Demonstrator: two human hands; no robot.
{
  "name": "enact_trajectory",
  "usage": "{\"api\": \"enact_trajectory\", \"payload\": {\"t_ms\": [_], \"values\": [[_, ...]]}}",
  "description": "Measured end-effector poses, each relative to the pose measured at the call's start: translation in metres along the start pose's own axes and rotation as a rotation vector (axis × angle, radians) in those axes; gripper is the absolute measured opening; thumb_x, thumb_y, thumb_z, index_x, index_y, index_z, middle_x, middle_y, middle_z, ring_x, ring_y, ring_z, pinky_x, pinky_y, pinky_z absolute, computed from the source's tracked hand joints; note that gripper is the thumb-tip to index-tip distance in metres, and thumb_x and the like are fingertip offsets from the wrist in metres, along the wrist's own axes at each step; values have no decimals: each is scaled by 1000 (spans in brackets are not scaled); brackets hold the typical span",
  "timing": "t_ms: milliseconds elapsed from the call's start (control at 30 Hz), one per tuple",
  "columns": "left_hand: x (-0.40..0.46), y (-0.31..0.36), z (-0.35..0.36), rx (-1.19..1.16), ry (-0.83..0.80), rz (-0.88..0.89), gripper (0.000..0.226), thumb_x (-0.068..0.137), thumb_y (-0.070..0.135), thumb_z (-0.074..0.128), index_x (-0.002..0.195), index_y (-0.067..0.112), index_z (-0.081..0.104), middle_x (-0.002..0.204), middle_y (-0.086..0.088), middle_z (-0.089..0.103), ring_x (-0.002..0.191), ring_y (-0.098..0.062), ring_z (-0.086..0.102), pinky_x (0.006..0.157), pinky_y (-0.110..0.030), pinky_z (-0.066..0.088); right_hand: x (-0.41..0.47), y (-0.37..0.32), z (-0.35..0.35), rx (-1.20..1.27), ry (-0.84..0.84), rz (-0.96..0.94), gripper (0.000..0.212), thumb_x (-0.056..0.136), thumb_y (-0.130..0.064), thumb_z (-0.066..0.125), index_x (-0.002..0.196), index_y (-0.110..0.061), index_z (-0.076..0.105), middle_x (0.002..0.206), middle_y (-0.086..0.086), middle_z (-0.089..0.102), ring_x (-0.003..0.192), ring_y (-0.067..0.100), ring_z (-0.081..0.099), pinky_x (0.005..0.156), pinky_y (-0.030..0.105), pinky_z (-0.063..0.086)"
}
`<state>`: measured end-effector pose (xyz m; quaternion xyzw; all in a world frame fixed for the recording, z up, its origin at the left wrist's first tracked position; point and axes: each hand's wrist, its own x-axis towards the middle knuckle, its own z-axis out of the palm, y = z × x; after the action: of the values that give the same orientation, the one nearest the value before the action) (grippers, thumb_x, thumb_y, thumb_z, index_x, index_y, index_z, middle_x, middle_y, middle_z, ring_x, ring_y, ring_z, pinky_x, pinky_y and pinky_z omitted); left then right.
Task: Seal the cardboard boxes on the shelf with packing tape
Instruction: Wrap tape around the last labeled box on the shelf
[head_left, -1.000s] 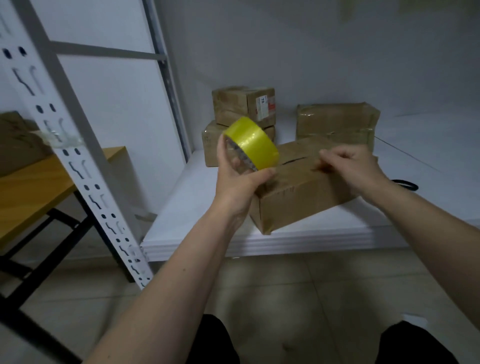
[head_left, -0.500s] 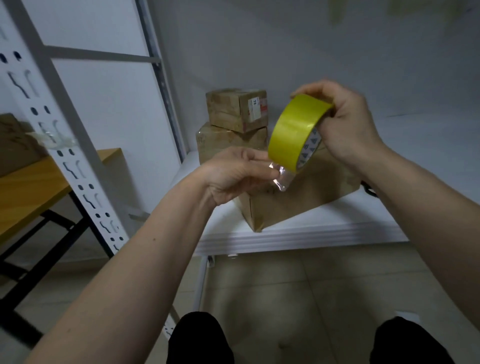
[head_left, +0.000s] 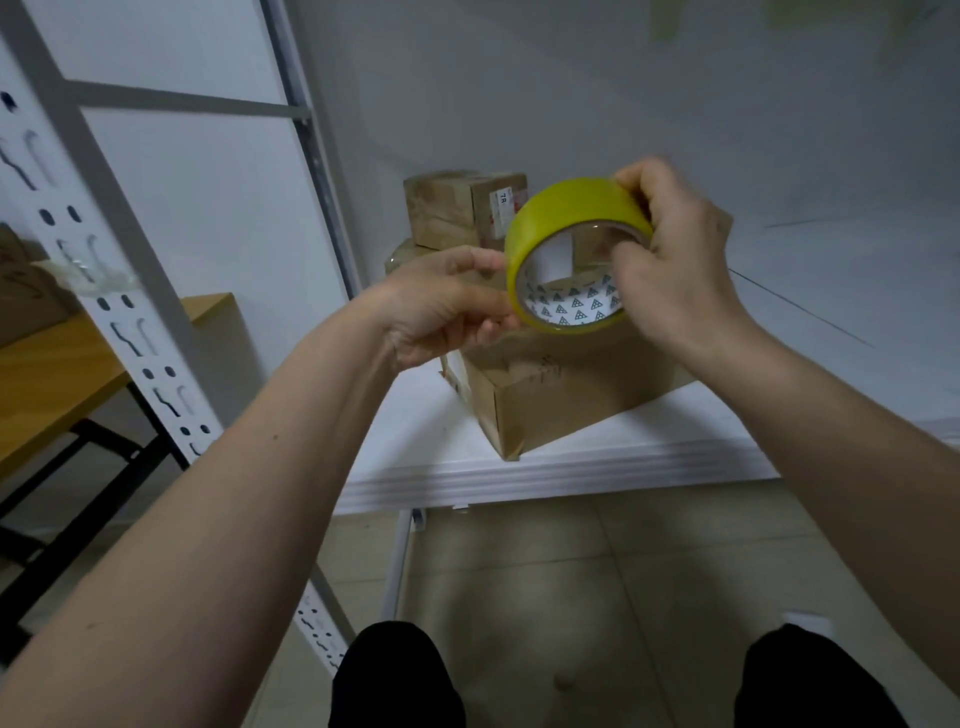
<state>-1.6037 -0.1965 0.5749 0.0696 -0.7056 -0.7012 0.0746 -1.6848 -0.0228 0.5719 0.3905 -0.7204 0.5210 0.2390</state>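
Since the frame half a second back: the round yellow roll of packing tape (head_left: 571, 254) has turned so its open core faces the camera; before, its outer yellow band faced left toward the camera. The clear loose tab seen then below the roll is no longer visible. The left hand (head_left: 447, 306) has risen slightly and now touches the roll's left rim.

Roll: glossy yellow outer band, white inner core printed with small dark triangle marks. Core axis points roughly toward the viewer and slightly down; the ring stands on edge, tilted a little to the right.

Position: held in the air just above the nearest plain brown cardboard box (head_left: 566, 400), touching neither it nor the shelf.

Right hand (head_left: 675, 260) grips the roll's right side, fingers curled over the outer band and thumb inside the core. Left hand's fingers are curled, thumb and forefinger pinching at the roll's lower left edge; whether they hold a tape end cannot be told.

Behind the roll, two smaller brown cardboard boxes (head_left: 457, 213) are stacked at the back of the white shelf board (head_left: 519, 467). Left of the roll stands a white slotted steel upright (head_left: 104, 249), with a wooden table (head_left: 57, 384) beyond it.
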Motion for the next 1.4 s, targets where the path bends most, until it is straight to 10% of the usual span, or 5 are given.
{"api": "enact_trajectory", "payload": {"t_ms": [233,367,467,933,1400], "values": [[4,0,-2,158,68,-72,59,72,-13,72,127,-2,54,86,-15,67,60,-13,60,52,-15,51,-9,2,6,78,-18,71,28,78,7,43,94,-15,48,84,6,51,78,19,48,67,37,40],[2,2,1,242,-8,-127,6,67,-4,72,70,2,73,65,-7,69,50,-7,59,46,-10,44,-15,1,8,103,8,69,25,71,-1,46,91,-17,50,80,7,53,77,26,52,69,41,45],[6,-5,-4,215,13,-125,38,83,-7,64,51,13,72,58,-3,67,47,-4,60,43,-9,41,-18,3,8,126,25,89,20,76,-1,52,87,-18,49,76,-2,51,75,21,53,69,39,47],[11,-10,6,397,246,95,15,84,-10,68,94,2,70,69,-9,70,56,-14,65,53,-21,56,-63,10,-4,308,-401,332,35,64,-17,85,91,-24,63,81,-1,72,67,12,69,63,28,59],[23,-19,6,527,248,140,12,81,-6,73,88,3,71,70,-7,69,53,-7,65,57,-16,53,-96,13,-3,571,-434,400,32,87,-30,58,84,1,62,66,15,70,64,25,69,70,26,56]]}}
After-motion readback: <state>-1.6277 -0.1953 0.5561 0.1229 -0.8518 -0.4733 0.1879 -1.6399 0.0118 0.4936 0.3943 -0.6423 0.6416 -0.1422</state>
